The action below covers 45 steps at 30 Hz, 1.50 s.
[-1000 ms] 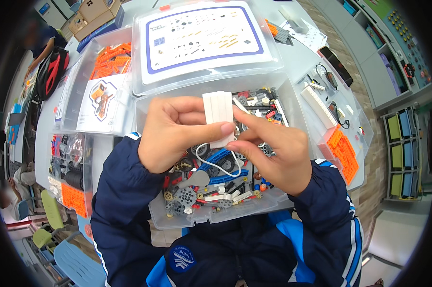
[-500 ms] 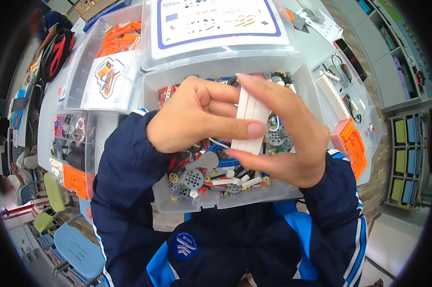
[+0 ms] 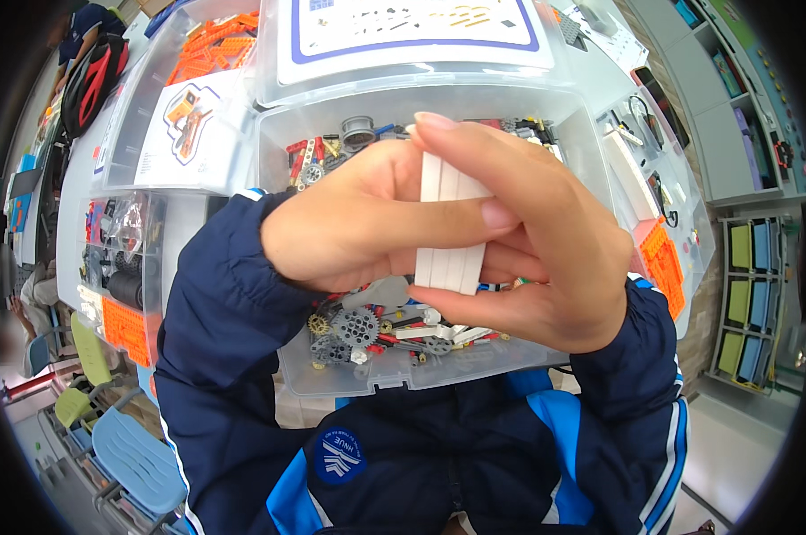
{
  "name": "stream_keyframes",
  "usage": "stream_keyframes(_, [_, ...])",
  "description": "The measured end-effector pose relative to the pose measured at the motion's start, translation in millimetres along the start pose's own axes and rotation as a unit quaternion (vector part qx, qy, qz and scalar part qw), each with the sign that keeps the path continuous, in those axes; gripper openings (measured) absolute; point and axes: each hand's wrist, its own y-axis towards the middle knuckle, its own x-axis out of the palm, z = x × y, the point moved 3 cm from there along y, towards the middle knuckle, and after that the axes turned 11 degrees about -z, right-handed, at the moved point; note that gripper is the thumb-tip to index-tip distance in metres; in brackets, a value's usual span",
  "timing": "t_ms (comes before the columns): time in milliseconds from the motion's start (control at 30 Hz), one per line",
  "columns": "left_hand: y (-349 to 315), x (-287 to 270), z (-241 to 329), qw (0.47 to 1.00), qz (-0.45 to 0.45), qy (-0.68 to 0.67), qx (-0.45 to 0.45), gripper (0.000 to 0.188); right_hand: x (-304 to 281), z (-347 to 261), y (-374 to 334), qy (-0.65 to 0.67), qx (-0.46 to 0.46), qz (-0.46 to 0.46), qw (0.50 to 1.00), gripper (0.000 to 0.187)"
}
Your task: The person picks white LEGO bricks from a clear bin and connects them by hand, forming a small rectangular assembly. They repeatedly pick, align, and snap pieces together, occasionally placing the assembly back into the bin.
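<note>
Both hands grip a flat white block (image 3: 447,269) made of several long strips lying side by side, perhaps building beams. My left hand (image 3: 354,214) lays its thumb across the block's face, with its other fingers behind. My right hand (image 3: 559,241) spans the block lengthwise, forefinger at the top end and thumb at the bottom end. Below the hands stands a clear plastic bin (image 3: 385,379) of mixed building parts. In it show a large grey gear (image 3: 356,328), a grey wheel rim (image 3: 358,131) and white beams (image 3: 421,332). The hands hide the bin's middle.
Behind the bin is its lid with a printed parts sheet (image 3: 412,45). To the left stand a tray with orange pieces (image 3: 215,58), a picture card (image 3: 184,134) and a sorting box (image 3: 122,259). At right lie orange plates (image 3: 660,267) and a phone (image 3: 657,102).
The left thumb has shifted up and across the white block, and the right fingers have curled in behind it. A white cord seen earlier by the hands no longer shows. The view has shifted slightly.
</note>
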Motion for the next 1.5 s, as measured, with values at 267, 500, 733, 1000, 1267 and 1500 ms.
stream_keyframes(267, [5, -21, 3, 0.988, 0.115, 0.033, 0.093, 0.038, -4, 0, -11, -0.005, 0.064, 0.039, 0.997, 0.092])
stream_keyframes(500, [-3, -44, 17, 0.919, 0.246, 0.1, 0.29, 0.05, 27, -4, -33, -0.025, 0.133, -0.342, 0.93, 0.044])
stream_keyframes(733, [1, -47, 9, 0.922, 0.242, 0.02, 0.302, 0.04, 7, 0, -42, -0.054, 0.151, -0.41, 0.898, 0.021])
stream_keyframes(1000, [6, -39, 1, 0.957, 0.206, -0.064, 0.194, 0.04, 11, -9, -18, 0.039, 0.157, -0.328, 0.931, 0.039])
stream_keyframes(1267, [6, -42, -3, 0.971, 0.165, -0.07, 0.161, 0.043, 25, -13, -26, -0.086, 0.19, -0.423, 0.882, 0.07])
stream_keyframes(1500, [8, -45, -4, 0.969, 0.167, -0.084, 0.16, 0.044, 1, -36, -4, -0.034, 0.224, -0.524, 0.821, 0.068])
